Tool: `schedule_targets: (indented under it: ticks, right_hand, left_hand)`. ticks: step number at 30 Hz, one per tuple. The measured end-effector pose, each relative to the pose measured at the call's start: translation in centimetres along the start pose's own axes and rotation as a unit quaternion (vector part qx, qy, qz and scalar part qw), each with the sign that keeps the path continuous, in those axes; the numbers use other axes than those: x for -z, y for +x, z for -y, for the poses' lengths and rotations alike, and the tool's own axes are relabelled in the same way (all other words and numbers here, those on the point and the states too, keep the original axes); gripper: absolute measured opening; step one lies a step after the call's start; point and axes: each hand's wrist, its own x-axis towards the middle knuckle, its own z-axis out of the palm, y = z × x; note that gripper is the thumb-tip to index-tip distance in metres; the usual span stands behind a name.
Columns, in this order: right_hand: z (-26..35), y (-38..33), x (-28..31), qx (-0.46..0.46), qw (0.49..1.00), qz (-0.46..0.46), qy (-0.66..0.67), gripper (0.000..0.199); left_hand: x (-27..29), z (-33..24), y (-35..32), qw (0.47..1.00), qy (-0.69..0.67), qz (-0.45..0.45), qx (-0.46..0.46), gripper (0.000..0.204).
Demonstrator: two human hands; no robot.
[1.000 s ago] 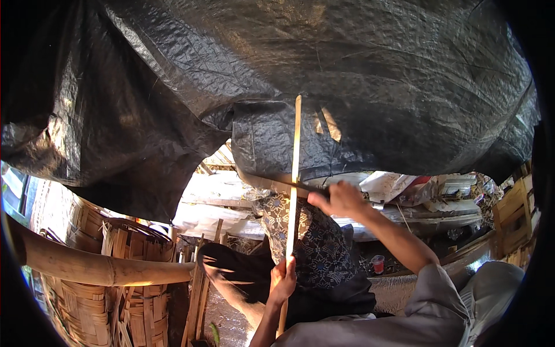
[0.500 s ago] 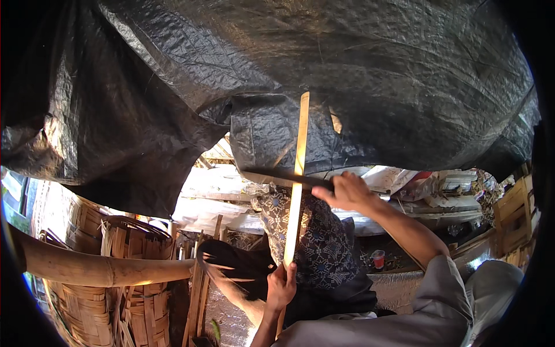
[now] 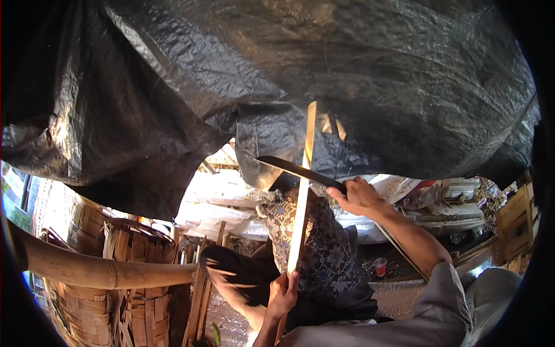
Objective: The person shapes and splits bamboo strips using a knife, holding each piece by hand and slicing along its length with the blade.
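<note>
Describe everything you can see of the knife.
The knife has a long, dark, metal-looking blade with a paler lower edge, its tip toward the picture's upper left. The person's right grip closes around the handle, hiding most of it. The blade slants across the front of the pale strip; whether the two touch cannot be told.

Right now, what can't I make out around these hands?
Head view, pale strip: lower end lost around the left hand, its forearm and the picture's lower edge.
Head view, knife: handle mostly covered by the right hand.
Head view, small cup: reddish contents too small to identify.
Head view, black tarp: hides what lies behind it.
</note>
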Motion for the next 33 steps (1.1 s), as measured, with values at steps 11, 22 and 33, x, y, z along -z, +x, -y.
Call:
schedule_targets:
  ticks: [11,22,33]
  right_hand:
    - [2.1,-3.3,-0.4,0.109,0.983,0.146,-0.023,0.072]
    - [3.6,-5.3,-1.7,0.241,0.962,0.13,-0.014,0.076]
    - [4.1,-1.1,1.3,0.005,0.989,0.132,0.061,0.07]
  left_hand:
    - [-0.3,0.8,-0.1,0.998,-0.065,0.019,0.018,0.045]
    - [0.1,-0.1,-0.3,0.998,0.024,-0.034,-0.043,0.046]
    - [0.1,0.0,-0.1,0.998,0.01,-0.06,-0.02,0.048]
